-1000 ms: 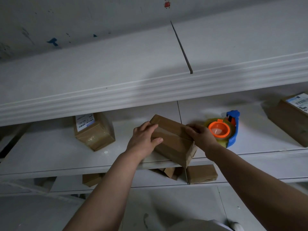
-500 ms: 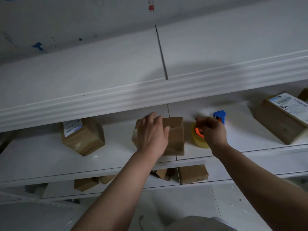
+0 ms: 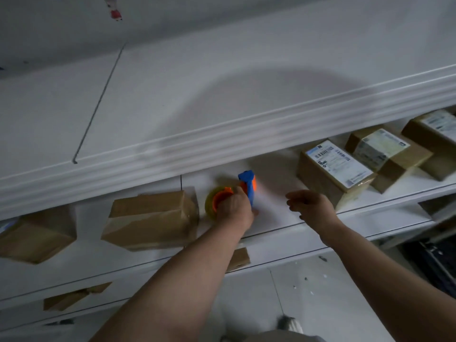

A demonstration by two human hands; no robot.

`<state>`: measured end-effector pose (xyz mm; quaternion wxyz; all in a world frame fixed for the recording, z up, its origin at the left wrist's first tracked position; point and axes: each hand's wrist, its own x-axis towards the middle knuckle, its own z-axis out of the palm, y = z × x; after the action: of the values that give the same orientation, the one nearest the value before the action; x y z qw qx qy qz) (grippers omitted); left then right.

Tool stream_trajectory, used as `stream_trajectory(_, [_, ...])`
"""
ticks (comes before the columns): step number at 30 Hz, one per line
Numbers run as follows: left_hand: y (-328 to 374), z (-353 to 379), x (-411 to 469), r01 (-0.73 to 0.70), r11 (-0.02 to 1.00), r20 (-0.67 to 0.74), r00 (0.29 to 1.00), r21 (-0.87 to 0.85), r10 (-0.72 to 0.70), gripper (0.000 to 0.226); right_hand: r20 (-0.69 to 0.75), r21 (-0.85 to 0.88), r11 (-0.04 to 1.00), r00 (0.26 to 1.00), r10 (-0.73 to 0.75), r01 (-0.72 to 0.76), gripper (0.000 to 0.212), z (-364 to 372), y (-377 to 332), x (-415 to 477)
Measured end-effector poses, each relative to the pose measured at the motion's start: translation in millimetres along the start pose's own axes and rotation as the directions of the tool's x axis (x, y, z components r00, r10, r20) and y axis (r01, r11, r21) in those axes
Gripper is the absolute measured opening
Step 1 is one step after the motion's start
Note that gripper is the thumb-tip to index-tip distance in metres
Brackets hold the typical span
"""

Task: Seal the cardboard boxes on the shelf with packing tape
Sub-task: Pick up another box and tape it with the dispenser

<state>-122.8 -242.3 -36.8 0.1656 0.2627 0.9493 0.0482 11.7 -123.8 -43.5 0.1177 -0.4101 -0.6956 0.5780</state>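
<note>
1. A blue and orange tape dispenser sits on the middle white shelf, just right of a plain brown box.
2. The left hand lies over the dispenser, fingers curled round it - a grasp.
3. The right hand hovers above the shelf, apart from the dispenser, fingers loosely bent and holding nothing.
4. Just beyond the right hand stands a labelled box, with a second labelled box behind it.
5. Far left on the same shelf - another brown box, partly cut off.
</note>
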Motion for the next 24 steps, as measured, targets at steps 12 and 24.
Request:
stream_trajectory(12, [-64.6, -42.7, -91.7, 0.012, 0.691, 0.214, 0.955, -0.723, 0.207, 0.053, 0.056, 0.154, 0.964, 0.976, 0.210, -0.216, 0.021, 26.4, 10.3, -20.1])
stream_trajectory(24, [-226.1, -62.7, -185.0, -0.051, 0.763, 0.276, 0.915, -0.644, 0.294, 0.069, 0.631, 0.275, 0.862, 0.757, 0.173, -0.426, 0.038, 127.3, -12.2, -136.3])
